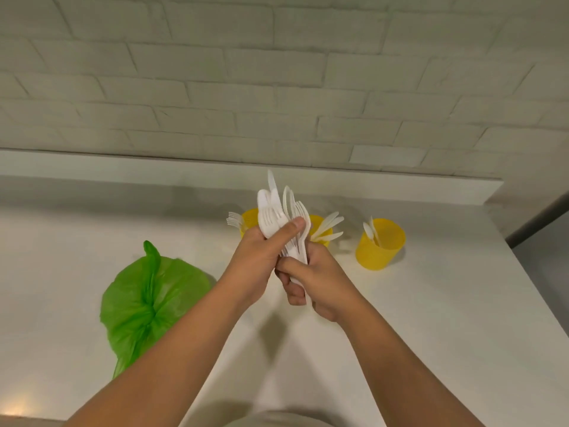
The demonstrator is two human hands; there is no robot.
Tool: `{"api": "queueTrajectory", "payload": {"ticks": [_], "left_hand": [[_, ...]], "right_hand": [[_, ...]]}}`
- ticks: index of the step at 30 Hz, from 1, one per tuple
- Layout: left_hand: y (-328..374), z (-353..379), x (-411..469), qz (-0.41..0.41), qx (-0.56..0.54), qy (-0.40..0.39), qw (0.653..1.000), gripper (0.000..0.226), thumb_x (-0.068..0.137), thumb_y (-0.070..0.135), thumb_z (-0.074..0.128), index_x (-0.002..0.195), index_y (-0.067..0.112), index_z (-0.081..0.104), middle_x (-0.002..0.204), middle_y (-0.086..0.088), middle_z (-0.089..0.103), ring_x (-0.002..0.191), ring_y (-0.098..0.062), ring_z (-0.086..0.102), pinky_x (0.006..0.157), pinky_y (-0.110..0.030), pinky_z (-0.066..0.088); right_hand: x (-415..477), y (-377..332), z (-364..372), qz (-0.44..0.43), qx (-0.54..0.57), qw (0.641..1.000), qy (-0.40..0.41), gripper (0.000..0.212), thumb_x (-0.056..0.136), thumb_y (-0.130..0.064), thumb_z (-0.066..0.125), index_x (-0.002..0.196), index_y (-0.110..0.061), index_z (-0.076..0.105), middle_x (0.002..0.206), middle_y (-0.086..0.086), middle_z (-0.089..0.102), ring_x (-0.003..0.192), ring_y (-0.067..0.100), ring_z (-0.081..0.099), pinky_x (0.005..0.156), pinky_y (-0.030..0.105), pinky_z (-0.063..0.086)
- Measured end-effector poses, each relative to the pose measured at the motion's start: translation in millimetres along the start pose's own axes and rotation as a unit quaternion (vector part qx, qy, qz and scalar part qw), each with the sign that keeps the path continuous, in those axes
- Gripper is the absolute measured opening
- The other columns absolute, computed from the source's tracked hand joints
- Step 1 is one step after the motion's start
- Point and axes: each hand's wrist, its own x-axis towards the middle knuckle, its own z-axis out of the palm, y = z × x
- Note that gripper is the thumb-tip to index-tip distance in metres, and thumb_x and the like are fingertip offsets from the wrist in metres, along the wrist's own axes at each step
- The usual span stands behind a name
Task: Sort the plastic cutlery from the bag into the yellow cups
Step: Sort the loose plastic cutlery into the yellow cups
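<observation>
Both hands hold one bundle of white plastic cutlery (278, 208) upright above the white counter. My left hand (261, 257) grips the upper part, thumb pressed across the forks and spoons. My right hand (311, 278) grips the handles lower down. Behind the hands stand three yellow cups. The left cup (250, 218) has forks sticking out and is partly hidden. Knives lean out of the middle cup (320, 226). In the right cup (381, 245) stand spoons. The green plastic bag (151, 300) lies crumpled on the counter to the left.
The white counter (431, 318) ends at a white brick wall (277, 87) with a low ledge behind the cups. Its right edge drops off past the right cup. Something pale shows at the bottom edge of the view.
</observation>
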Motion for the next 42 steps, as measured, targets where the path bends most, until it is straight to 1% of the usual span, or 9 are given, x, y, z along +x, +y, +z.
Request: {"api": "queueTrajectory", "payload": {"ticks": [5,9,16,19,25,30,34,38,42], "left_hand": [[12,-13,12,0.031,-0.008,-0.006,0.999,0.068,0.079,0.047,0.076,0.141,0.031,0.053,0.134,0.004,0.068,0.12,-0.019,0.068,0.097,-0.041,0.053],[30,-17,28,0.163,0.144,0.03,0.976,0.047,0.096,0.045,0.058,0.141,0.031,0.057,0.137,0.014,0.065,0.132,-0.006,0.057,0.117,-0.041,0.041],[32,-21,28,0.111,0.062,0.008,0.992,0.035,0.102,0.037,0.052,0.13,0.021,0.066,0.124,0.004,0.074,0.112,-0.016,0.071,0.102,-0.043,0.054],[20,-18,19,-0.012,-0.05,-0.027,0.998,0.057,0.081,0.041,0.072,0.134,0.027,0.058,0.119,-0.003,0.074,0.094,-0.016,0.07,0.071,-0.03,0.054],[-2,-8,3,-0.087,-0.031,-0.079,0.993,0.023,0.097,0.02,0.062,0.108,0.009,0.08,0.116,-0.017,0.075,0.06,-0.014,0.059,0.04,-0.019,0.037],[-9,-7,13,-0.054,-0.044,-0.05,0.996,0.031,0.101,0.026,0.057,0.111,0.003,0.076,0.074,-0.024,0.064,0.038,-0.031,0.051,0.043,-0.033,0.046],[-17,4,10,-0.049,-0.093,-0.01,0.994,0.033,0.096,0.042,0.065,0.107,0.011,0.074,0.077,-0.018,0.061,0.058,-0.032,0.055,0.048,-0.027,0.042],[-33,15,5,-0.021,-0.192,0.064,0.979,0.026,0.104,0.029,0.057,0.125,0.019,0.069,0.12,-0.009,0.075,0.111,-0.026,0.071,0.084,-0.032,0.048],[-29,14,6,-0.022,-0.196,0.101,0.975,0.028,0.107,0.026,0.049,0.122,0.015,0.07,0.119,-0.008,0.076,0.114,-0.022,0.072,0.094,-0.036,0.054]], "right_hand": [[-8,11,-9,0.017,-0.017,0.999,-0.028,0.018,0.102,-0.022,0.06,0.09,-0.013,0.052,0.058,0.0,0.037,0.045,0.015,0.026,0.044,0.023,0.024],[-10,8,-9,0.019,0.017,0.997,-0.075,0.02,0.104,-0.02,0.058,0.09,-0.01,0.049,0.059,0.006,0.037,0.042,0.017,0.028,0.043,0.025,0.03],[-1,-5,-9,0.045,0.024,0.997,-0.056,0.024,0.102,-0.032,0.06,0.095,-0.013,0.048,0.062,0.002,0.031,0.043,0.011,0.021,0.041,0.017,0.019],[4,-5,-8,0.041,0.059,0.996,-0.053,0.014,0.101,-0.018,0.059,0.095,-0.011,0.05,0.06,0.004,0.033,0.041,0.01,0.02,0.041,0.016,0.016],[6,-5,-5,0.039,0.12,0.987,-0.095,0.02,0.089,-0.009,0.042,0.099,-0.003,0.057,0.063,0.017,0.054,0.039,0.018,0.036,0.043,0.022,0.025],[11,15,1,-0.096,-0.043,0.989,0.109,0.029,0.109,-0.022,0.04,0.1,-0.005,0.06,0.053,0.017,0.055,0.044,0.028,0.053,0.046,0.031,0.046],[17,27,4,-0.165,-0.154,0.955,0.192,0.018,0.11,-0.021,0.04,0.104,-0.015,0.057,0.055,0.006,0.059,0.041,0.021,0.055,0.043,0.034,0.047],[26,36,12,-0.182,-0.22,0.921,0.264,0.019,0.109,-0.026,0.04,0.11,-0.026,0.059,0.083,-0.014,0.07,0.077,0.0,0.069,0.069,0.024,0.056],[27,36,20,-0.192,-0.247,0.91,0.272,0.046,0.108,-0.038,0.031,0.117,-0.013,0.068,0.102,-0.005,0.068,0.092,0.011,0.068,0.08,0.013,0.049]]}}
